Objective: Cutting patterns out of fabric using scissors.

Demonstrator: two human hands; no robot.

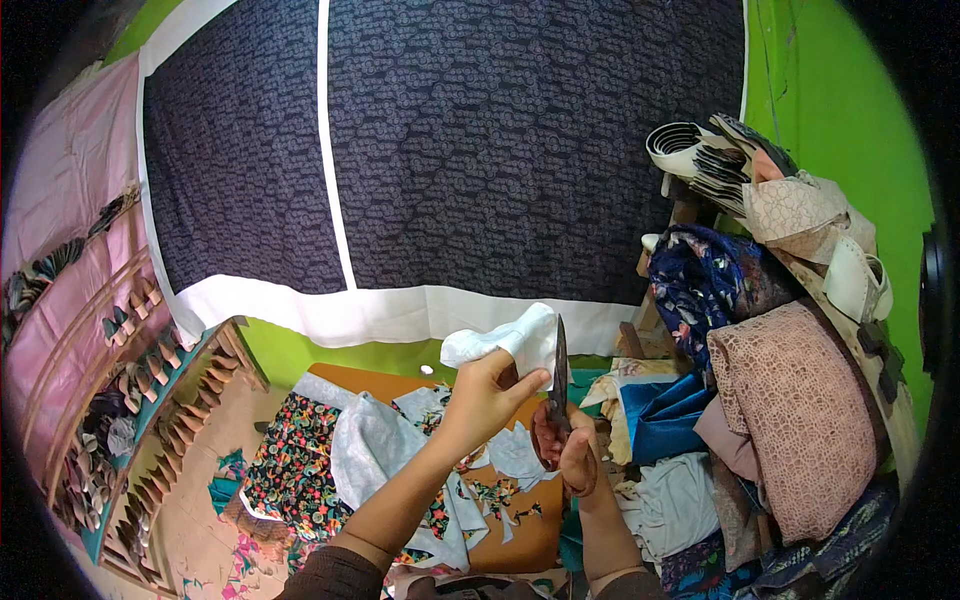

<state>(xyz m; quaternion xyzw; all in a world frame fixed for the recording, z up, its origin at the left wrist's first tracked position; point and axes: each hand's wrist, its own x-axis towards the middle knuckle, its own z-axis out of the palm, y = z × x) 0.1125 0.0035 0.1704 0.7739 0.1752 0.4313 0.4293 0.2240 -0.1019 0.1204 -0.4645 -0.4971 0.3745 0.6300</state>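
Note:
My left hand (480, 400) is closed on a piece of white cloth (515, 338), held up above the table with its thumb pressed against it. In my right hand (577, 460) is a pair of dark scissors (561, 375), blades pointing upward along the right edge of the cloth. Whether the blades are parted is hard to make out. Below the hands, black floral fabric (290, 455) and a pale cloth (372, 440) lie on the orange-brown table (505, 545). White scraps (518, 455) and small floral cuttings (495, 492) are strewn nearby.
Piled fabrics stand close on my right, including a pink lace-patterned bundle (790, 420) and a blue folded cloth (665, 415). Above them a shelf bears white curved pieces (680, 150). To the left, a rack (165, 400) holds rows of pointed shoes or shoe forms. A dark patterned curtain (480, 150) hangs ahead.

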